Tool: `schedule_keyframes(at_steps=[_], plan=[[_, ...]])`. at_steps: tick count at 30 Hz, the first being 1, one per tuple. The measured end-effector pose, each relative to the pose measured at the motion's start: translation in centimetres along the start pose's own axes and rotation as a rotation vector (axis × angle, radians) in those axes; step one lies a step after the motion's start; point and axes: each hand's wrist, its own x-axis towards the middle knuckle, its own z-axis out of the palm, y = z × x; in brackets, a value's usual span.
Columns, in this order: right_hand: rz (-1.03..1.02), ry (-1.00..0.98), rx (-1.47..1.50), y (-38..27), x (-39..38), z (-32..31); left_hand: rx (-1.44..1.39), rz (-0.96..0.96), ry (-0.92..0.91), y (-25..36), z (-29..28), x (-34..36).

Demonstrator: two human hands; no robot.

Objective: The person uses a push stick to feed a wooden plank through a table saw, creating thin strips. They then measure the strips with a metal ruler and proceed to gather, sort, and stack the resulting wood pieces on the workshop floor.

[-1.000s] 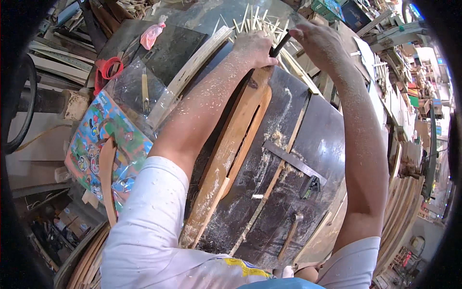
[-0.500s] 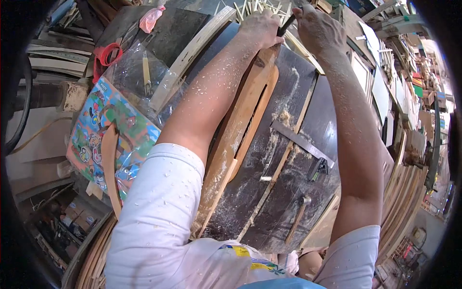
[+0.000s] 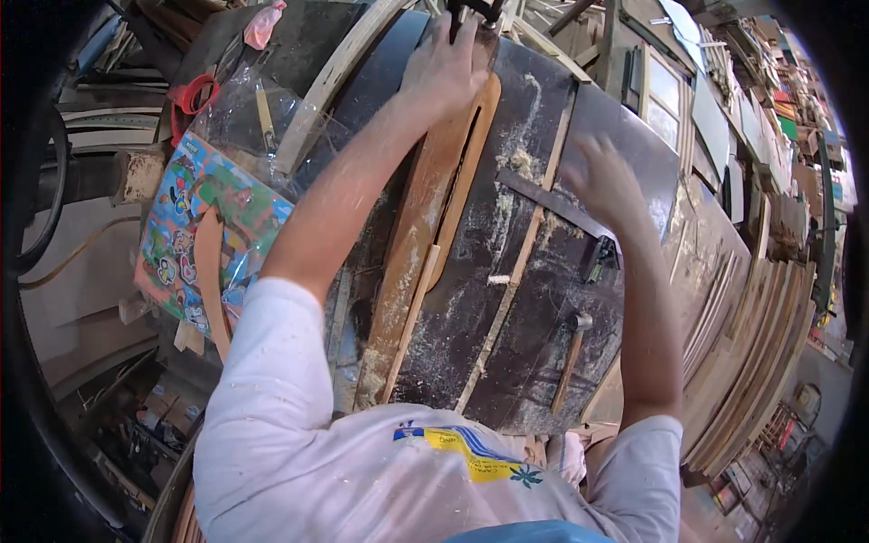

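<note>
The left hand (image 3: 444, 77) is at the far end of the long brown board (image 3: 421, 217), its fingers apart and reaching up to a black tool (image 3: 475, 9); I cannot tell if they pinch it. The right hand (image 3: 602, 176) is blurry, with its fingers loosely spread and nothing seen in it, over the dark table (image 3: 534, 326) near a metal square (image 3: 548, 199). The board lies to the left of the right hand, and its long way runs from under the left hand back toward the person, so the left hand is the nearer one. Half a second ago the right hand was up by the black tool too; now it is lower and well apart from the left. Further out, a thin stick (image 3: 411, 321) lies along the board, a small hammer (image 3: 568, 362) lies to the right, and a bright picture bag (image 3: 249, 208) lies to the left.
</note>
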Motion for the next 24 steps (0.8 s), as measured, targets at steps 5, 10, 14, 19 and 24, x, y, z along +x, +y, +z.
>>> schedule_keyframes(at_steps=[5,10,14,19,24], plan=[[0.037,0.026,0.095,3.9,-8.4,5.5,-0.172,-0.029,-0.291,3.2,-5.2,-13.3],[-0.043,0.104,0.225,4.1,-8.4,7.1,-0.012,-0.020,-0.366,6.4,-7.1,-18.2],[-0.055,0.087,0.406,3.1,-6.5,6.9,0.019,-0.046,-0.382,6.6,-6.5,-17.8],[-0.060,-0.026,0.426,1.3,-4.1,6.5,0.026,-0.058,-0.404,6.6,-6.3,-17.7],[0.001,-0.095,0.492,0.8,-3.1,6.0,0.010,-0.061,-0.426,6.3,-6.1,-17.7]])
